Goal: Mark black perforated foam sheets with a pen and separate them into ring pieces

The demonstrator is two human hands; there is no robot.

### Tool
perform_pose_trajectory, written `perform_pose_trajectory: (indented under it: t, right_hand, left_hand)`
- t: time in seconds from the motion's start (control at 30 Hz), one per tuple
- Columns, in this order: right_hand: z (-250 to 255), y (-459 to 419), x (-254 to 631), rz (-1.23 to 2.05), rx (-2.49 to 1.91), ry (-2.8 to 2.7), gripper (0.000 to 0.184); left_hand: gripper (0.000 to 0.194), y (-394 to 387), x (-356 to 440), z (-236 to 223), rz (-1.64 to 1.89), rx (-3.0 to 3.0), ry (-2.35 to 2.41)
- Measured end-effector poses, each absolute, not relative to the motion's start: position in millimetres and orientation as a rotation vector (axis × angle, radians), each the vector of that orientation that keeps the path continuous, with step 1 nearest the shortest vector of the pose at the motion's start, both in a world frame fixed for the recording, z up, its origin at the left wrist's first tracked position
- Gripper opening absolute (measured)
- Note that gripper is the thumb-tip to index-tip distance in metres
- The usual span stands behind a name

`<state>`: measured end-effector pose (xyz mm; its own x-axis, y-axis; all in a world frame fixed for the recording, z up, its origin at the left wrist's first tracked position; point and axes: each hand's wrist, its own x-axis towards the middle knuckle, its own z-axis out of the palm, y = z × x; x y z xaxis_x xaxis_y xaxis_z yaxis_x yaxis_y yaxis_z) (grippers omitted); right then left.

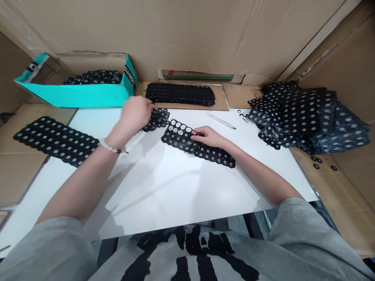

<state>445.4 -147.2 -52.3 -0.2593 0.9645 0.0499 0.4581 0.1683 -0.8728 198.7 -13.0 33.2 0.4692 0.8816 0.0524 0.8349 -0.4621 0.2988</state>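
Note:
A black perforated strip (181, 136) with round holes lies across the middle of the white table (175, 187). My right hand (208, 136) rests on it with the fingers curled, pinching at its holes. My left hand (135, 112) reaches forward, closed over a small pile of black rings (158, 118) just left of the strip. A bead bracelet (113, 147) circles my left wrist.
A teal cardboard box (82, 95) holding black rings stands at the back left. Another perforated strip (55, 139) lies at the left, a stack of strips (180, 93) at the back, a big heap (304, 117) at the right. A white pen-like tool (221, 120) lies nearby. Cardboard walls surround the table.

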Motion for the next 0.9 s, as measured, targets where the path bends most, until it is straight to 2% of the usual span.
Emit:
perform_pose_trajectory:
  t: [0.1, 0.27, 0.4, 0.53, 0.6, 0.77, 0.9]
  right_hand:
    - [-53, -149, 446, 1.011, -1.353, -1.786, 0.039]
    - [-53, -151, 443, 0.996, -1.388, -1.751, 0.036]
    - [-53, -151, 443, 1.003, -1.378, -1.738, 0.037]
    - [-53, -151, 443, 1.027, -1.373, -1.735, 0.039]
    - [-53, -150, 444, 1.037, -1.355, -1.75, 0.038]
    - [-53, -149, 447, 1.079, -1.266, -1.809, 0.037]
    - [-52, -144, 453, 1.113, -1.322, -1.753, 0.039]
  left_hand:
    - [0.048, 7, 179, 33, 0.256, 2.584, 1.698]
    - [0.048, 22, 168, 16, 0.245, 2.549, 1.638]
    - [0.044, 1, 186, 16, 0.385, 2.674, 1.375]
    - [0.036, -38, 215, 16, 0.284, 2.708, 0.78]
    - [0.032, -56, 226, 9, 0.242, 2.695, 0.634]
    - [0.026, -73, 236, -8, 0.341, 2.606, 0.675]
    - [0.025, -60, 233, -4, 0.372, 2.404, 0.748]
